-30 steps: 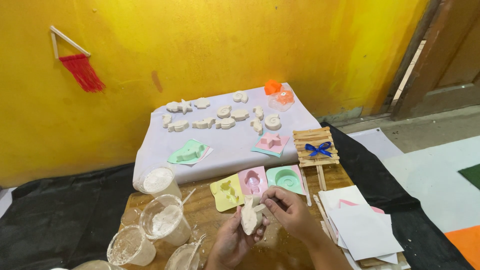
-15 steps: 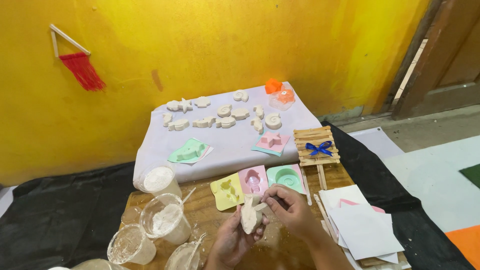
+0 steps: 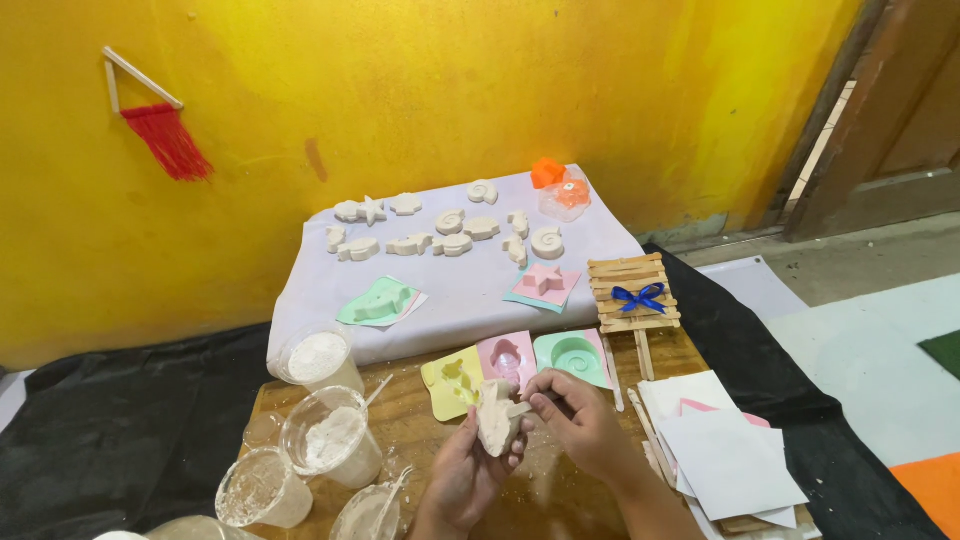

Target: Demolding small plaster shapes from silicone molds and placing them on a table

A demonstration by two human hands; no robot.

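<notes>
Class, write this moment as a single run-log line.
left hand: holds white plaster cast | right hand: pinches cast's edge | below: wooden board | nearby: yellow mould, pink mould, green mould

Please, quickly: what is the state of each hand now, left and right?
Left hand: closed around a white plaster figure, holding it above the wooden board.
Right hand: fingers pinched on the figure's edge.
</notes>
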